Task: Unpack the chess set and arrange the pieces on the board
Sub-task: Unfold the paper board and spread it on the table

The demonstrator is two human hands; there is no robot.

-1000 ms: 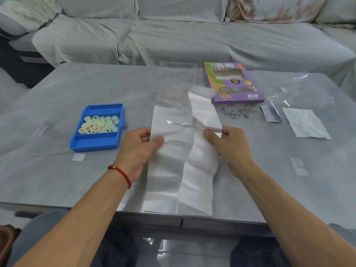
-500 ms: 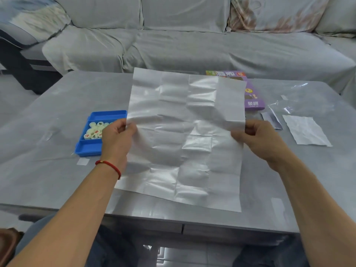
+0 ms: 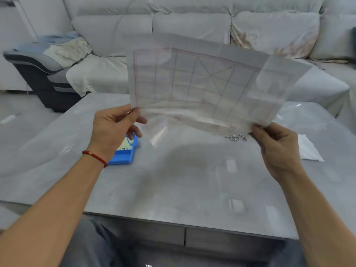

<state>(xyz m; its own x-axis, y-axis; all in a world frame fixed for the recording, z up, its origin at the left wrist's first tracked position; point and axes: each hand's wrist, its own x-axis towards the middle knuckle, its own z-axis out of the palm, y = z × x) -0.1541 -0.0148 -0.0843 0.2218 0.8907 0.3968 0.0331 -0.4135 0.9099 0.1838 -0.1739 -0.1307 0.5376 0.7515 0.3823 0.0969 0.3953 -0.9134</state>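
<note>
Since the earlier frame the one paper board (image 3: 202, 83) has been lifted off the table (image 3: 173, 180) and flipped, so its faint red grid now faces the camera above the far edge. The left hand (image 3: 113, 130) pinches its lower left corner between thumb and fingers; the right hand (image 3: 275, 147) pinches the lower right corner. The sheet is thin, creased and translucent. One blue plastic tray (image 3: 125, 155) of round pale pieces (image 3: 127, 144) sits toward the table's left edge, partly hidden behind the left hand. A few small metal bits (image 3: 236, 137) and one white sheet (image 3: 308, 151) lie toward the right edge.
</note>
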